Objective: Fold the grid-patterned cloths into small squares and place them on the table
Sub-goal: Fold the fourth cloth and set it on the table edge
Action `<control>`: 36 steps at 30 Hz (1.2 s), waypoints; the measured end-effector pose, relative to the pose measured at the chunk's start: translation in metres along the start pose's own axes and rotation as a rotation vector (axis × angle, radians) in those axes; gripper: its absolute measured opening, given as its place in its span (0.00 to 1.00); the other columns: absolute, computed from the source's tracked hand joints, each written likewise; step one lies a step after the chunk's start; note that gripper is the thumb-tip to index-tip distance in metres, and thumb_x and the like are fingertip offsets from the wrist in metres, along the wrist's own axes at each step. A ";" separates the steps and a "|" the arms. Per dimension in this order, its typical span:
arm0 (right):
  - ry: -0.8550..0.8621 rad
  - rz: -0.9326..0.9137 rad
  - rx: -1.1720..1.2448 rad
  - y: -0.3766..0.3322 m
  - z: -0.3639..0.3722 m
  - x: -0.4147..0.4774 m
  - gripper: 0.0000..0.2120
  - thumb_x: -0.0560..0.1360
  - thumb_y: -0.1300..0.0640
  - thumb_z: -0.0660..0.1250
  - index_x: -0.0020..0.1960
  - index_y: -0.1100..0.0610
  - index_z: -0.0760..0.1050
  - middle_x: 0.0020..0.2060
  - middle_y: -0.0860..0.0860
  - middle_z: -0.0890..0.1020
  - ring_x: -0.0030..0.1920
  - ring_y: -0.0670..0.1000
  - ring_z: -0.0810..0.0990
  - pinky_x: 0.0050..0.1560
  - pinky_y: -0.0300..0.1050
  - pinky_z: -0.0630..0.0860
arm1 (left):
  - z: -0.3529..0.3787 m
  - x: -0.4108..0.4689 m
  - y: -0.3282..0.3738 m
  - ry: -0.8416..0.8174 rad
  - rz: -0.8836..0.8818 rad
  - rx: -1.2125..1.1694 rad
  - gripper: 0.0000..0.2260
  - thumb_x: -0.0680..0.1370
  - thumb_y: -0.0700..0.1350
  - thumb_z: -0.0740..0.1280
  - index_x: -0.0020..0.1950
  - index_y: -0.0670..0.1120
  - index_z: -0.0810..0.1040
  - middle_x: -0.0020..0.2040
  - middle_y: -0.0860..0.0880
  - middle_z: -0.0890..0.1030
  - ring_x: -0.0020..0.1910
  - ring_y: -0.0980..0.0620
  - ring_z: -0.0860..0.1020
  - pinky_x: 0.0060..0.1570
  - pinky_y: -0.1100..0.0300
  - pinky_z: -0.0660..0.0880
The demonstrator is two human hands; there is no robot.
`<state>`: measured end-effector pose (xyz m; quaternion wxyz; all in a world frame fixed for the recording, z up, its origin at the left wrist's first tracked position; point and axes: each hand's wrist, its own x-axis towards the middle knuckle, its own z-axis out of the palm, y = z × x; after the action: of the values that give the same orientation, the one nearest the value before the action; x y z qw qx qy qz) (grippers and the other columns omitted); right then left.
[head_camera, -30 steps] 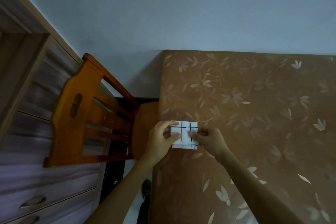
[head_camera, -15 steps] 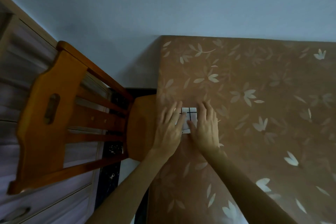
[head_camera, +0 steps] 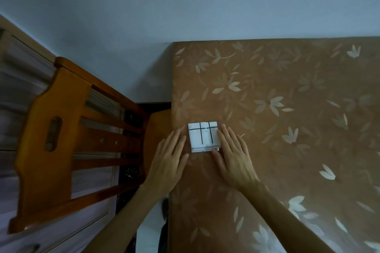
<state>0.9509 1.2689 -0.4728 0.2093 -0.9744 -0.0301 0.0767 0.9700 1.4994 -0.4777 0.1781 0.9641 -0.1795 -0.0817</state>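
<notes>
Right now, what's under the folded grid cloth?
The folded grid cloth lies flat on the floral table, near its left edge. Anything tucked beneath it is hidden. The left hand and right hand flank it, open.

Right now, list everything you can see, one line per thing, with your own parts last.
cloth: one, white with black grid lines, folded into a small square, flat on the table near its left edge.
table: one, brown covering with pale flower and leaf print, fills the right side.
chair: one, orange-brown wood with a slatted back, left of the table, seat tucked against it.
cabinet: one, greyish wood-look fronts, far left behind the chair.
wall: one, pale blue-grey, across the top.
left hand: one, flat and open on the table's left edge, just left of the cloth.
right hand: one, flat and open on the table, against the cloth's right edge.
</notes>
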 end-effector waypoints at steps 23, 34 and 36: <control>0.071 0.147 0.332 -0.039 -0.047 -0.049 0.26 0.79 0.46 0.52 0.70 0.57 0.72 0.63 0.56 0.78 0.59 0.58 0.78 0.58 0.51 0.76 | -0.018 -0.021 0.074 0.023 -0.042 0.009 0.27 0.81 0.45 0.63 0.79 0.45 0.61 0.80 0.40 0.61 0.79 0.42 0.60 0.74 0.51 0.65; 0.135 0.297 0.317 -0.057 -0.018 0.012 0.13 0.77 0.68 0.66 0.61 0.67 0.80 0.55 0.67 0.77 0.54 0.66 0.79 0.54 0.55 0.79 | 0.010 0.023 0.041 0.007 0.119 0.113 0.17 0.74 0.39 0.74 0.63 0.45 0.81 0.69 0.41 0.78 0.72 0.41 0.73 0.63 0.46 0.77; 0.145 0.260 0.288 -0.063 -0.015 0.017 0.12 0.74 0.70 0.67 0.56 0.68 0.81 0.50 0.67 0.80 0.50 0.68 0.80 0.52 0.55 0.80 | 0.012 0.022 0.034 0.024 0.107 0.106 0.17 0.75 0.38 0.72 0.64 0.44 0.80 0.71 0.41 0.76 0.73 0.41 0.72 0.65 0.46 0.75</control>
<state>0.9684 1.3221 -0.4352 0.3364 -0.9330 0.1226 0.0362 0.9771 1.4578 -0.4780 0.1329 0.9621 -0.2325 -0.0507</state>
